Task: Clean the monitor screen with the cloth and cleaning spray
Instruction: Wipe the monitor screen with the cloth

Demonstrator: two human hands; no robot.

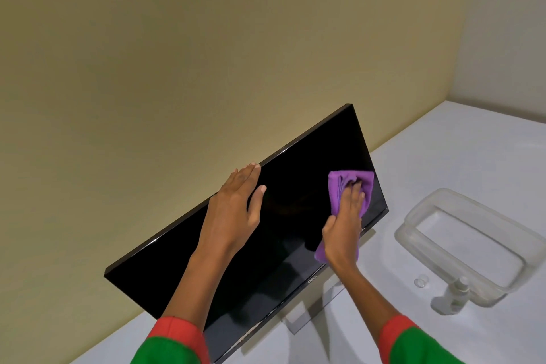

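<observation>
A black monitor [295, 186] with a dark screen stands on a white table, seen tilted in the frame. My left hand [236, 207] lies flat over its top edge, fingers together and thumb on the screen. My right hand [344, 224] presses a purple cloth [339, 189] against the right part of the screen, near the right edge. A small white spray bottle [453, 295] lies on the table to the right of the monitor, with its clear cap [421, 281] beside it.
A clear plastic container [472, 245] sits on the white table [443, 156] right of the monitor, touching the spray bottle. The monitor's silver stand [310, 310] rests on the table below the screen. A beige wall rises behind.
</observation>
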